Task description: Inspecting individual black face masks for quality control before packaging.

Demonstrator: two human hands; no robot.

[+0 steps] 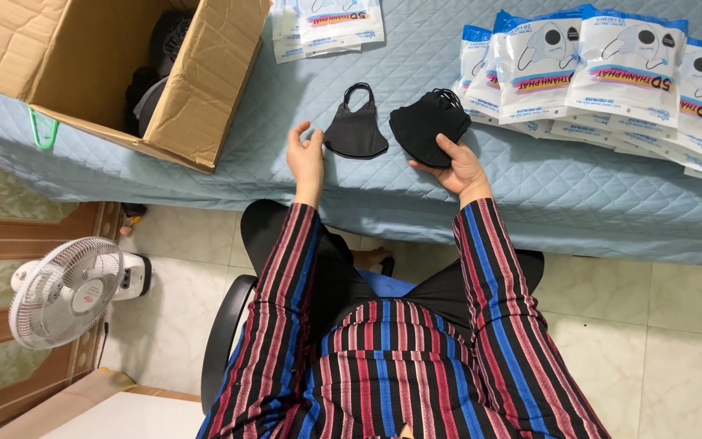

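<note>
Pale blue quilted cover (pixel 578 187) is lying over the bench, hanging down its front edge w/ diamond stitching showing throughout. Floor (pixel 676 341) is showing glossy off-white tiles w/ thin grout lines, reflecting soft, even light; no hard shadows. At left, a small white fan (pixel 67 291) is lying tipped on the floor, grille facing up. Beside it, brown wood panelling (pixel 10 236) w/ greenish patterned insets is running along the left edge. A black chair (pixel 223 333) w/ curved armrest is standing in front of the bench. Bottom left, a pale slab w/ tan edging (pixel 115 415) is cutting into view; can't tell what it is.
</note>
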